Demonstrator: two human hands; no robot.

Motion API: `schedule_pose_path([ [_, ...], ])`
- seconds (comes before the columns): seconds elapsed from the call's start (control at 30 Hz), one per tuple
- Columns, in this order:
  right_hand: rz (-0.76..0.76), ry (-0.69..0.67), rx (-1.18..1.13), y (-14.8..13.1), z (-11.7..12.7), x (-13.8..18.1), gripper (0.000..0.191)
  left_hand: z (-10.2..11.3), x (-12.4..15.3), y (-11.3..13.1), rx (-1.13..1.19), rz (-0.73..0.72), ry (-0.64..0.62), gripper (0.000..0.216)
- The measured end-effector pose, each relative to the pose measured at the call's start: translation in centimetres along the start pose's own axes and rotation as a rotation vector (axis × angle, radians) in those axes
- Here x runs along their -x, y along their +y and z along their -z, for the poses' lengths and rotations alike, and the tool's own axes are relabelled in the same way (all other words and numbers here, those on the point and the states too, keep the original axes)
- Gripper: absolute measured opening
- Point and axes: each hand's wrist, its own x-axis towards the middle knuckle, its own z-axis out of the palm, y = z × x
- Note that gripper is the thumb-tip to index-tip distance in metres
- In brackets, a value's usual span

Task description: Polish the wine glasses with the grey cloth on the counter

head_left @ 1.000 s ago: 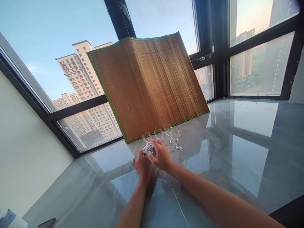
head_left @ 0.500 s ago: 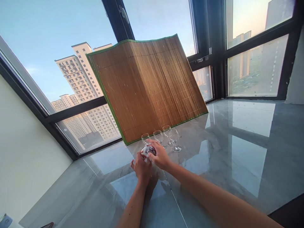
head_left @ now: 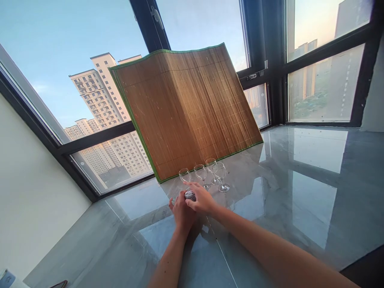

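Observation:
Close together, both of my hands work over the marble-look surface. My left hand point(head_left: 182, 213) is closed around a clear wine glass point(head_left: 174, 201), mostly hidden by the fingers. My right hand point(head_left: 203, 199) is closed on a crumpled grey-and-white cloth point(head_left: 190, 195), pressed against the glass. Just beyond my hands stand several clear stemmed glasses: one wine glass point(head_left: 185, 174) is partly behind my right hand, another wine glass point(head_left: 200, 173) is beside it, and a wine glass point(head_left: 220, 173) is at the right of the group.
Behind the glasses a brown bamboo mat point(head_left: 192, 116) with green edging leans against the dark window frame point(head_left: 271, 92). The glossy grey surface point(head_left: 258, 240) reflects the windows. At the lower left corner lies a partly visible white-and-blue object point(head_left: 10, 278).
Both hands have dropped slightly and come nearer to me. My left hand has turned, so less of the held glass shows. The standing glasses have not moved.

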Motion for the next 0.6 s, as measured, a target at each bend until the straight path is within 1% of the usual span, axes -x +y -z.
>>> schedule_pose_path([
  [0.17,0.013,0.007,-0.01,-0.01,0.02,-0.01,0.065,-0.17,0.01,-0.11,0.012,0.01,0.009,0.026],
  [0.4,0.013,-0.026,0.021,-0.53,0.53,-0.09,0.068,0.06,0.08,0.26,-0.005,0.024,0.019,0.029],
  [0.5,-0.006,-0.047,0.041,-0.81,0.76,-0.12,0.067,0.01,0.1,0.33,-0.017,0.008,0.001,0.028],
  [0.6,-0.011,-0.052,0.051,-0.95,0.88,-0.09,0.064,-0.17,0.2,0.28,-0.06,-0.026,0.021,0.026],
])
